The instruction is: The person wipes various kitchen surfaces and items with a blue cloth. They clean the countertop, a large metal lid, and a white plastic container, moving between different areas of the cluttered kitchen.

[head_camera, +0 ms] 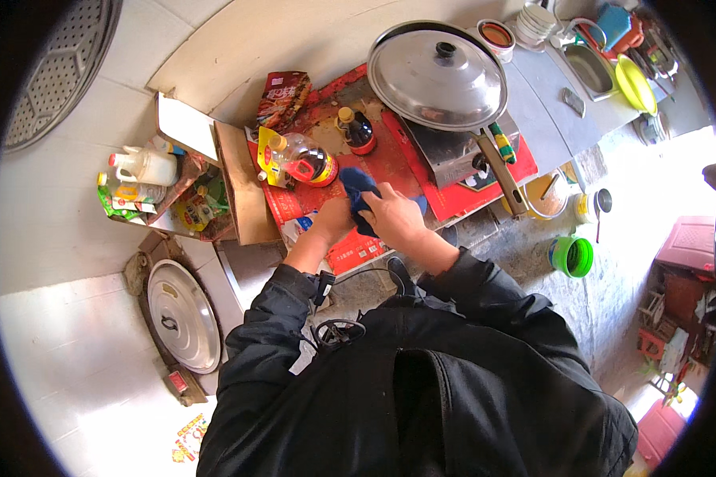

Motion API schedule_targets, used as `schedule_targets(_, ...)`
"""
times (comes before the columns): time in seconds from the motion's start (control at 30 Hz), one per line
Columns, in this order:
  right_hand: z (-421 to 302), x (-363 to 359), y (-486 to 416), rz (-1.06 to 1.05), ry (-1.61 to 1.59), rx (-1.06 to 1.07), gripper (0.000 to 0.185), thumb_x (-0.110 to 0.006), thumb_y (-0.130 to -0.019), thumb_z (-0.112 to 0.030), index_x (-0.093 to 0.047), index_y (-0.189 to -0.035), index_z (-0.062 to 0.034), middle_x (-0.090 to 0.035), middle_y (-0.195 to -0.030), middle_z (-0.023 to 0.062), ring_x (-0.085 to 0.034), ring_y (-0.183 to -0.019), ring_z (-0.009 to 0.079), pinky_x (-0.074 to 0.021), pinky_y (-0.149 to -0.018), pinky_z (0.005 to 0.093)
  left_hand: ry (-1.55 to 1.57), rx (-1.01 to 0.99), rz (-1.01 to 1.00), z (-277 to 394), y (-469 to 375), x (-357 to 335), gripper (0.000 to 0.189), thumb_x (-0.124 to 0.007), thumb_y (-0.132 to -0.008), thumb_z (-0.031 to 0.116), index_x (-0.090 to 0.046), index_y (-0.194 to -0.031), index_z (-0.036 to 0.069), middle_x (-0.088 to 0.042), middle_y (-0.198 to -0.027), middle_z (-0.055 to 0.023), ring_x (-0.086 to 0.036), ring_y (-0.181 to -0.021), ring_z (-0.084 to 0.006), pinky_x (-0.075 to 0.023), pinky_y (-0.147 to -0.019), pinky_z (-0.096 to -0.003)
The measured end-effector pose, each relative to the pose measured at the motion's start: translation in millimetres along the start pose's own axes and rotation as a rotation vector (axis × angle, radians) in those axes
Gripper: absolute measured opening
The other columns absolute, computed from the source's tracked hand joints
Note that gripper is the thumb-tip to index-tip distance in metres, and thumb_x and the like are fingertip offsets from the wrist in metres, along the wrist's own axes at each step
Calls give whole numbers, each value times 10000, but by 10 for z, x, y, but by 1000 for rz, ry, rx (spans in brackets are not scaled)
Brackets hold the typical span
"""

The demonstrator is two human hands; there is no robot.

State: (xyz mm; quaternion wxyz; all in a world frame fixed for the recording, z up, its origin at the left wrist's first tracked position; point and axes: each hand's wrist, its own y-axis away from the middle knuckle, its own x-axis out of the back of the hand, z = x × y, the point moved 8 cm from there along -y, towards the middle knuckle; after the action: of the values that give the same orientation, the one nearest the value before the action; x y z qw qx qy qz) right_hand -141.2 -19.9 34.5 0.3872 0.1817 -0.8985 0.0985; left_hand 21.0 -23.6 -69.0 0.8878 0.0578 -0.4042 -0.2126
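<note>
A dark blue cloth (pixel 358 182) is bunched between my two hands, over the red covering (pixel 358 253) of the counter. My left hand (pixel 335 219) grips its left side in a fist. From the right, my right hand (pixel 392 216) holds the same cloth, and a blue fold sticks out past the knuckles. Just beyond the hands lies a large clear plastic bottle (pixel 306 162) of dark liquid with a red handle. Farther back stands a smaller bottle (pixel 356 132) of dark sauce with a yellow cap.
A lidded wok (pixel 435 89) sits on a gas stove (pixel 447 158), its handle (pixel 501 173) jutting over the counter's front edge. Left stands a cardboard box (pixel 244 185) beside several bottles. A green bucket (pixel 573 256) is on the floor at right. A sink (pixel 590 68) lies far right.
</note>
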Motion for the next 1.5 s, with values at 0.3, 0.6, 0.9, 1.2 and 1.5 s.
schedule_targets(0.3,218,-204,-205,-48,20,-123,270,-708,-999,-353,-683,-1079,-96,-709,-1110,162,-728,-974,438,-583,-819,549,-150,8,-6,77,-56,22,237,-726,-874,149,-721,-1081,33,-753,-1017,-255,-723,-1002,-471,-578,-858,-560)
schedule_targets(0.6,458,-169,-292,-2,-250,-48,343,-705,-1011,-396,-701,-1032,-54,-706,-1025,219,-705,-939,485,-558,-801,561,-69,-180,145,202,-6,116,229,-718,-919,251,-731,-1087,96,-766,-1012,-221,-737,-978,-452,-580,-824,-535)
schedule_targets(0.9,394,-248,-418,-123,-39,-119,332,-732,-982,-399,-701,-1112,-94,-741,-1064,204,-711,-1012,462,-566,-848,551,-65,-55,-5,142,-13,46,304,-743,-913,185,-720,-1193,71,-772,-1074,-208,-725,-1038,-445,-577,-875,-521)
schedule_targets(1.2,1185,439,112,142,-587,-339,359,-653,-1091,-332,-697,-1035,20,-678,-797,73,-603,-782,107,-526,-727,354,20,-125,127,414,70,221,554,-834,-915,258,-668,-1410,72,-777,-1169,-200,-757,-1084,-373,-589,-925,-439)
schedule_targets(1.5,1351,-587,631,-101,-1041,-506,224,-567,-1159,-228,-650,-1258,-45,-587,-927,-50,-552,-872,47,-506,-768,283,-51,95,98,575,83,221,515,-879,-875,276,-731,-1307,39,-784,-1176,-211,-773,-1068,-356,-611,-918,-431)
